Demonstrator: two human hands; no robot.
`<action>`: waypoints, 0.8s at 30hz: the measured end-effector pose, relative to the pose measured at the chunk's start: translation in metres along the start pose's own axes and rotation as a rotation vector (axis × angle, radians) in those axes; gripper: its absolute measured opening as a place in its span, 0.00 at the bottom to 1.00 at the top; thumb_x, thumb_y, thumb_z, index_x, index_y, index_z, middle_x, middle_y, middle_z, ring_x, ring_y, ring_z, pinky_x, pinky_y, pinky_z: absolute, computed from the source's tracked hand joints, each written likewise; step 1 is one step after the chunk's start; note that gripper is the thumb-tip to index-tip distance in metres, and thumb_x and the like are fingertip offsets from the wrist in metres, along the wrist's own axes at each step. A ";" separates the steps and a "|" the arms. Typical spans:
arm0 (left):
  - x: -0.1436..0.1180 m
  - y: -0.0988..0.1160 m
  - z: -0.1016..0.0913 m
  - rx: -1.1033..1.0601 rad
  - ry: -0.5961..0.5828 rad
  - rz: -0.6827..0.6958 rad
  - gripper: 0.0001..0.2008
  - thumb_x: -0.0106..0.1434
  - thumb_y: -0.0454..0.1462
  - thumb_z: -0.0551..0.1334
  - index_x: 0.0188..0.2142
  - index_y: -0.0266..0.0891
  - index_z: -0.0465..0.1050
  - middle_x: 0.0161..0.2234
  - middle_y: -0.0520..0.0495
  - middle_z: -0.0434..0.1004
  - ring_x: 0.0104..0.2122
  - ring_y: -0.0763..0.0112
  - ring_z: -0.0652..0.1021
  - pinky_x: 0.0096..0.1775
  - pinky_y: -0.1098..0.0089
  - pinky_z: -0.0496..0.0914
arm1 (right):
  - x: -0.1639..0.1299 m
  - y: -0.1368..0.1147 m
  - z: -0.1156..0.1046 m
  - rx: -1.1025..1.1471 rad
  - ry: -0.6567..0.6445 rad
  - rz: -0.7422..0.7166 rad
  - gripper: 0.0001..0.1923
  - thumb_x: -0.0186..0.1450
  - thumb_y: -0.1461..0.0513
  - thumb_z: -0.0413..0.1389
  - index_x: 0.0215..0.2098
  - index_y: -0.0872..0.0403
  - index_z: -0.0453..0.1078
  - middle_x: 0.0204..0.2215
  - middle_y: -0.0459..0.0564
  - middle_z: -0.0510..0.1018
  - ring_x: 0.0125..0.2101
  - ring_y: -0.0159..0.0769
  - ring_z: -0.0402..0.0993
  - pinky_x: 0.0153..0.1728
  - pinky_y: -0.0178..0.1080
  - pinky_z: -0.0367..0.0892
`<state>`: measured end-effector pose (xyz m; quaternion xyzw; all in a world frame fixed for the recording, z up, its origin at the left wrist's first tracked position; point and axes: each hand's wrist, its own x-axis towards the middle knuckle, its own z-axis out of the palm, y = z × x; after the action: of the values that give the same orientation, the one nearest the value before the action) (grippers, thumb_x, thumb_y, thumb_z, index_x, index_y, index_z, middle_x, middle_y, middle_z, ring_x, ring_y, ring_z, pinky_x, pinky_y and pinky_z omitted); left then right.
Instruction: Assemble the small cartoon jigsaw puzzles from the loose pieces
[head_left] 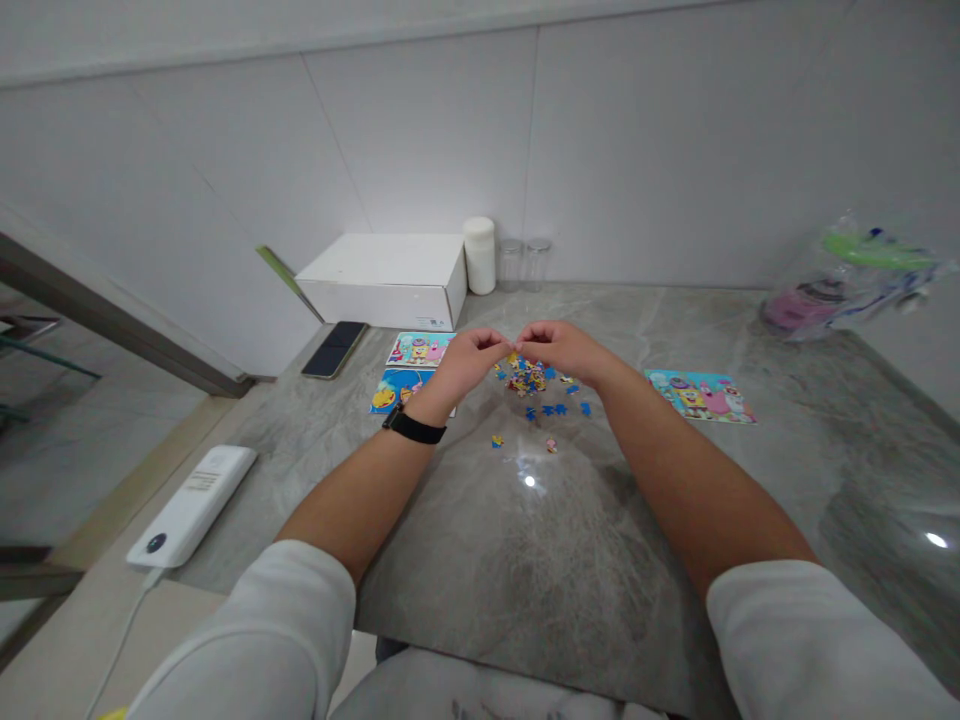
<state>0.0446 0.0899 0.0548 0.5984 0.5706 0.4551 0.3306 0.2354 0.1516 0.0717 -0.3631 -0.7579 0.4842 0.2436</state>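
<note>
My left hand [474, 360], with a black band on its wrist, and my right hand [561, 348] meet fingertip to fingertip above the table. Pinched between them is a small yellow jigsaw puzzle piece [513, 356], mostly covered by the fingers. Right below lies a heap of mixed puzzle pieces [527, 377]. Several blue puzzle pieces [555, 410] are spread in front of the heap. Nearer to me are a yellow-and-blue piece [497, 441] and a pinkish piece [552, 445], lying apart.
Cartoon picture cards [409, 349] lie left of the heap, another card [701, 396] right. Behind stand a white box [386, 275], a white bottle [480, 256] and two clear glasses [523, 264]. A phone [334, 349], a white power bank [193, 505] and a plastic-wrapped cup [817, 290] flank the table.
</note>
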 end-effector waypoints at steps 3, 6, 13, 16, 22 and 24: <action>-0.005 0.012 0.001 0.027 0.014 0.006 0.12 0.62 0.45 0.66 0.32 0.38 0.78 0.29 0.52 0.78 0.30 0.71 0.74 0.35 0.69 0.67 | -0.008 -0.008 -0.006 0.006 -0.011 -0.011 0.14 0.60 0.51 0.64 0.33 0.54 0.73 0.26 0.45 0.76 0.27 0.30 0.68 0.28 0.34 0.62; -0.011 0.017 -0.006 0.173 -0.022 0.068 0.12 0.65 0.45 0.64 0.33 0.38 0.78 0.30 0.51 0.79 0.32 0.69 0.75 0.35 0.69 0.68 | -0.012 -0.012 -0.009 -0.010 -0.050 -0.017 0.13 0.61 0.53 0.64 0.34 0.55 0.75 0.27 0.45 0.78 0.28 0.31 0.70 0.29 0.33 0.64; -0.062 0.002 -0.031 0.536 -0.040 0.307 0.07 0.68 0.35 0.61 0.43 0.42 0.78 0.40 0.45 0.81 0.41 0.63 0.79 0.46 0.62 0.73 | -0.007 -0.006 0.002 -0.126 -0.139 0.003 0.05 0.62 0.60 0.63 0.34 0.54 0.77 0.30 0.47 0.83 0.31 0.34 0.76 0.32 0.35 0.68; -0.085 -0.013 -0.036 0.587 -0.121 0.311 0.09 0.68 0.37 0.64 0.47 0.44 0.77 0.41 0.46 0.81 0.42 0.62 0.79 0.48 0.60 0.73 | -0.007 -0.005 0.006 -0.139 -0.174 0.015 0.03 0.62 0.62 0.62 0.35 0.53 0.76 0.31 0.48 0.85 0.32 0.36 0.78 0.32 0.35 0.68; -0.097 -0.041 -0.045 0.588 -0.175 0.279 0.04 0.70 0.38 0.63 0.39 0.44 0.77 0.38 0.47 0.81 0.41 0.62 0.79 0.46 0.60 0.72 | -0.008 -0.003 0.019 -0.284 -0.183 0.004 0.04 0.63 0.61 0.61 0.35 0.53 0.77 0.29 0.46 0.83 0.30 0.34 0.76 0.31 0.34 0.65; -0.097 -0.045 -0.046 0.585 -0.181 0.288 0.04 0.69 0.39 0.64 0.38 0.43 0.77 0.37 0.47 0.81 0.41 0.61 0.79 0.46 0.60 0.72 | -0.007 0.000 0.027 -0.349 -0.201 -0.006 0.04 0.63 0.61 0.61 0.34 0.53 0.77 0.28 0.45 0.82 0.29 0.33 0.75 0.31 0.34 0.64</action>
<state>-0.0086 -0.0050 0.0142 0.7803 0.5549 0.2593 0.1264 0.2202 0.1313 0.0610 -0.3476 -0.8519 0.3784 0.1016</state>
